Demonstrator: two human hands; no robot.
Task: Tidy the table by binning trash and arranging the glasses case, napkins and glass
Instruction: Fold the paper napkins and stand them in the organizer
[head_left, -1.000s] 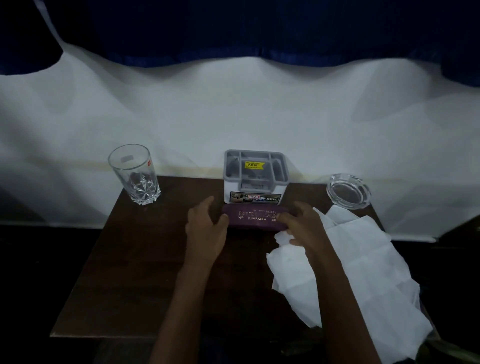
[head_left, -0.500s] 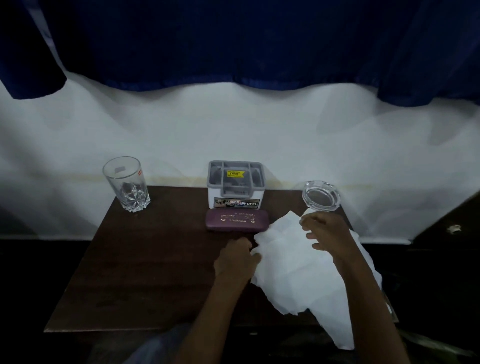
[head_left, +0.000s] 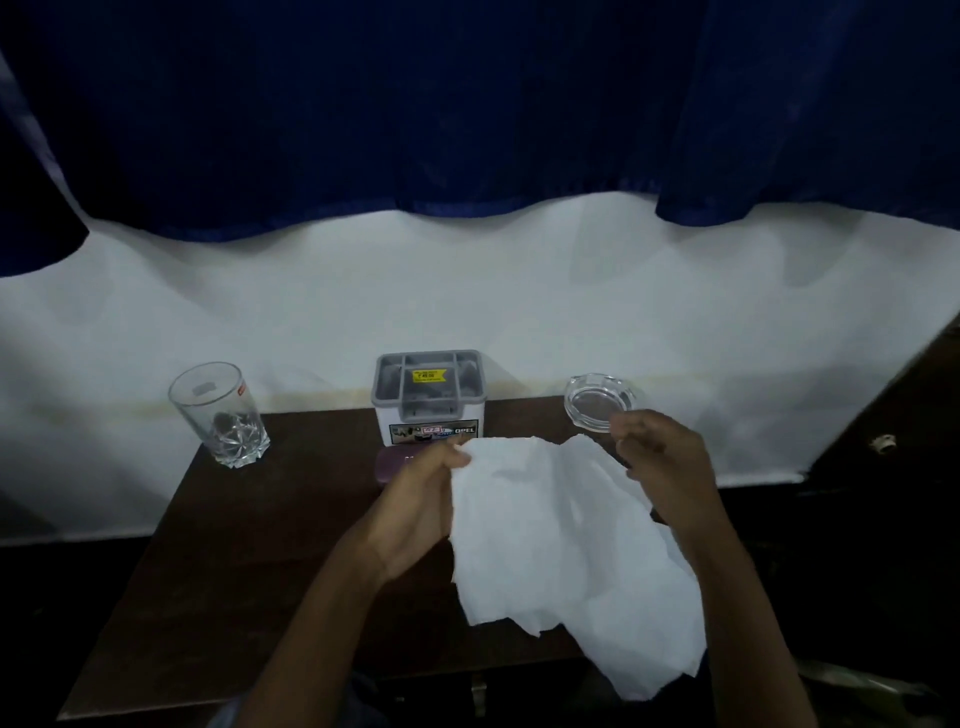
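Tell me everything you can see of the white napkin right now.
The napkin is thin white paper, creased and rumpled, opened into a loose sheet; whether it is one layer I cannot tell. It hangs over the right part of the dark table, lower edge uneven. The left hand pinches its upper left corner; the right hand grips its upper right edge.

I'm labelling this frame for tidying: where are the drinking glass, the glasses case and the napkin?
drinking glass (head_left: 217, 410): head view, its clear side wall.
glasses case (head_left: 392, 465): head view, its visible purple left end.
napkin (head_left: 550, 535): head view, middle of the white sheet.
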